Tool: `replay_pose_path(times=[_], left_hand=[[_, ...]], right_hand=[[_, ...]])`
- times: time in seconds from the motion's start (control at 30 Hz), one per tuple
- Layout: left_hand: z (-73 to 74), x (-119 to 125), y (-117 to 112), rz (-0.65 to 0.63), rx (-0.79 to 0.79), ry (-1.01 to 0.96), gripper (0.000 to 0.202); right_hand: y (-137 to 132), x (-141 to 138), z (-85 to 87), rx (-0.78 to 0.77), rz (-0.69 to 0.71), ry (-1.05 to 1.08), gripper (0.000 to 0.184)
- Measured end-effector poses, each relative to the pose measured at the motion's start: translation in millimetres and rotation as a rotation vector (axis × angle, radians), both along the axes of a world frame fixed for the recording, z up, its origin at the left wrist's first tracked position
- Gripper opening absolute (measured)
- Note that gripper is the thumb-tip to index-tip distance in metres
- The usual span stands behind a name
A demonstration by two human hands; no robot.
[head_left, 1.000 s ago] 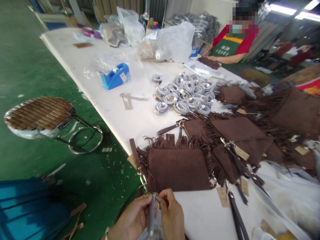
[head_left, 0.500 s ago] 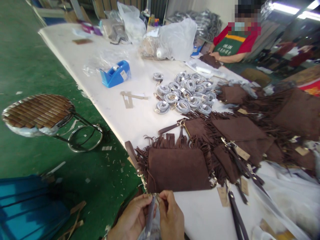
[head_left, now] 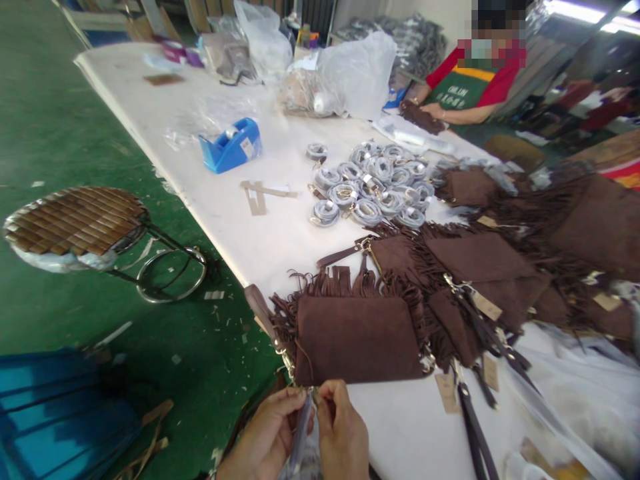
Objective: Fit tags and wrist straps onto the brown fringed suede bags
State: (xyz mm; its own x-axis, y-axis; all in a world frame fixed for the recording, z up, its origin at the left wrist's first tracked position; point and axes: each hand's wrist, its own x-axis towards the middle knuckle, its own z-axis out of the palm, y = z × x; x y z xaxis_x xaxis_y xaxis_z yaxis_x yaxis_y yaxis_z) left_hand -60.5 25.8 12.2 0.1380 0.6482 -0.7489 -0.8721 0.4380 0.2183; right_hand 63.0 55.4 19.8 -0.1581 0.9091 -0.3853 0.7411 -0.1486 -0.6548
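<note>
A brown fringed suede bag (head_left: 357,340) lies flat at the near edge of the table, its fringe pointing away from me. At its left corner hang a metal clasp (head_left: 287,363) and a brown wrist strap (head_left: 260,310). Just below that corner, my left hand (head_left: 270,430) pinches a narrow strap in greyish wrapping (head_left: 300,430), which hangs down between my hands. My right hand (head_left: 344,427) is closed beside it, fingertips together at the strap's upper end. A small metal piece seems to be there, but the fingers mostly hide what they grip.
Coiled wrapped straps (head_left: 375,183) lie mid-table beyond the bag. More brown fringed bags (head_left: 480,257) are heaped at right. A blue tape dispenser (head_left: 231,147) and plastic bags (head_left: 355,70) stand farther back. A co-worker (head_left: 457,90) handles a brown item across the table. A stool (head_left: 77,223) stands left.
The brown wrist strap at the bag's left corner has shifted slightly left. My hands stay in nearly the same place, and the view has moved very slightly.
</note>
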Motion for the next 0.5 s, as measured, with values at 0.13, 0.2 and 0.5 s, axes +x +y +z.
replay_pose_path(times=[0.13, 0.2, 0.5], left_hand=[[-3.2, -1.2, -0.5, -0.016, -0.011, -0.06, 0.011], [-5.7, -1.8, -1.2, -0.027, -0.033, -0.072, 0.009], [-12.5, -2.1, -3.5, -0.016, -0.075, -0.061, 0.008]], right_hand=[[1.2, -1.0, -0.7, -0.021, -0.046, 0.047, 0.014], [1.2, -1.0, -2.0, -0.037, -0.056, 0.059, 0.013], [0.0, -3.0, -4.6, -0.047, -0.054, 0.046, 0.016]])
